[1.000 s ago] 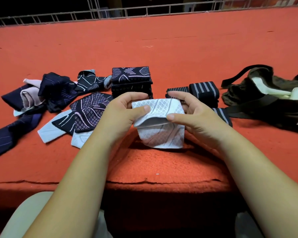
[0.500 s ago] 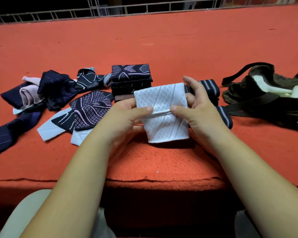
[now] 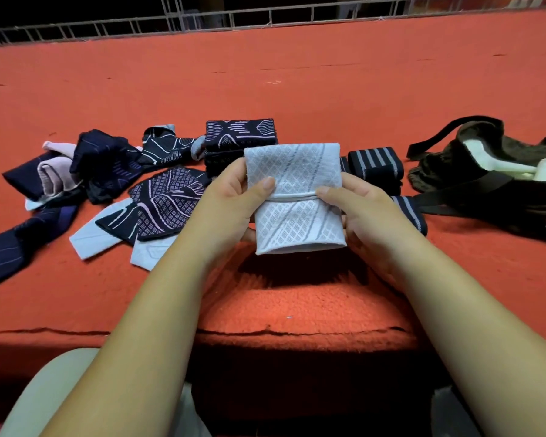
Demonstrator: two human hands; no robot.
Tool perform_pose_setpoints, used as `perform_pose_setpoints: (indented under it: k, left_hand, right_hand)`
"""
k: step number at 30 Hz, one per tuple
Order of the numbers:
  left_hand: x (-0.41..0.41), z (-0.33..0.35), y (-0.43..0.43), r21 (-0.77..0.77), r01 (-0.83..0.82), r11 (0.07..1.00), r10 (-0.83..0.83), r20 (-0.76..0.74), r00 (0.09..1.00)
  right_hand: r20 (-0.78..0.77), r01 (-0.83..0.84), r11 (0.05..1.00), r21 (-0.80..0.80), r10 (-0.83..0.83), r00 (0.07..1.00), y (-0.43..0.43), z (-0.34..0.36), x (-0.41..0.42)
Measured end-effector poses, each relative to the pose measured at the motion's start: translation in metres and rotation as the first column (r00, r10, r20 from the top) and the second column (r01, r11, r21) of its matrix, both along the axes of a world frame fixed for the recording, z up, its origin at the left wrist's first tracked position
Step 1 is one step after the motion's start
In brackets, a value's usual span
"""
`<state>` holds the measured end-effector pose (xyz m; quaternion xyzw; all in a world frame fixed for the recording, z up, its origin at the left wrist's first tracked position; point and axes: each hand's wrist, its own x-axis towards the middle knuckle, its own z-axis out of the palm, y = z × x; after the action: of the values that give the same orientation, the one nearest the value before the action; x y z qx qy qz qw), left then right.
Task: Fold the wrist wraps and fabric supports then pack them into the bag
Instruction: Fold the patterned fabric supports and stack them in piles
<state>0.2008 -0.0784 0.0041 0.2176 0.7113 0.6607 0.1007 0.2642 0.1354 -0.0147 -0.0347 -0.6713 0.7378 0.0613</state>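
Item under handling: one white fabric support [image 3: 295, 197] with a woven diamond pattern, folded over on itself. It is held above the near part of the red carpeted surface [image 3: 297, 74], its shadow on the carpet beneath. Its longer axis runs from the person toward the far side. The folded-over flap's edge crosses its middle from left to right, and the lower end faces the person. The left hand [image 3: 234, 197] pinches its left edge, thumb on the front at the flap line and fingers behind. The right hand [image 3: 356, 209] pinches the right edge in the same manner. Directly behind the support stands a stack of folded dark patterned supports [image 3: 240, 137], partly hidden by it. Right of the support sits a rolled striped wrist wrap [image 3: 375, 165], and a second striped wrap [image 3: 410, 212] lies flat beside the right wrist. These two wraps and the right hand lie between the support and the dark bag [image 3: 486, 184], which lies at the far right with its straps spread and pale contents showing. To the left lies a loose heap of unfolded dark supports [image 3: 108, 165].
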Motion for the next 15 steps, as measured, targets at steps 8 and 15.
perform_pose_setpoints:
  k: [8, 15]
  left_hand:
    - [-0.0036, -0.0021, -0.0012, 0.193, 0.044, 0.980, -0.073, 0.143, 0.987]
    - [-0.0103, -0.0035, -0.0054, 0.243, 0.048, 0.969, -0.106, 0.229, 0.968]
  right_hand:
    - [0.003, -0.043, 0.983, -0.179, 0.044, 0.999, 0.0003, -0.0001, -0.0037]
    - [0.027, -0.096, 0.870, -0.483, 0.124, 0.992, 0.0038, -0.0024, -0.0087]
